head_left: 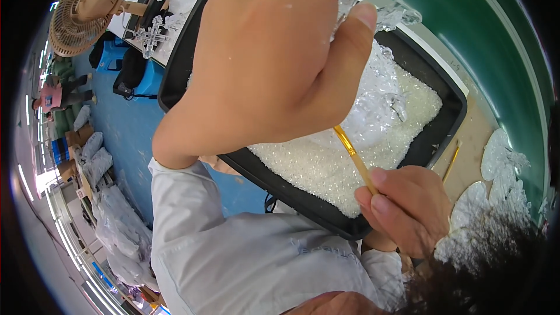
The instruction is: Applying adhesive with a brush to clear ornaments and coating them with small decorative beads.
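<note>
My left hand [268,70] is large in the foreground, its fingers curled round a clear, ornate, cross-like piece [402,16]. Most of that piece is hidden behind the hand; its faceted ends stick out past the thumb. Lower right, my right hand [411,210] pinches a thin paintbrush [357,160] with a pale handle and gold ferrule. The bristles are out of sight behind my left hand. Both hands are over a black tray [297,192] of glittering white granules [326,175]. A crumpled-looking clear mass [376,102] lies on the granules.
Another clear cross [153,36] rests on the table at upper left, near a tan fan [87,9]. A second thin brush [452,162] and white lacy pieces [501,163] lie right of the tray. Plastic-wrapped bundles [119,227] line the far left; a person [52,94] is there.
</note>
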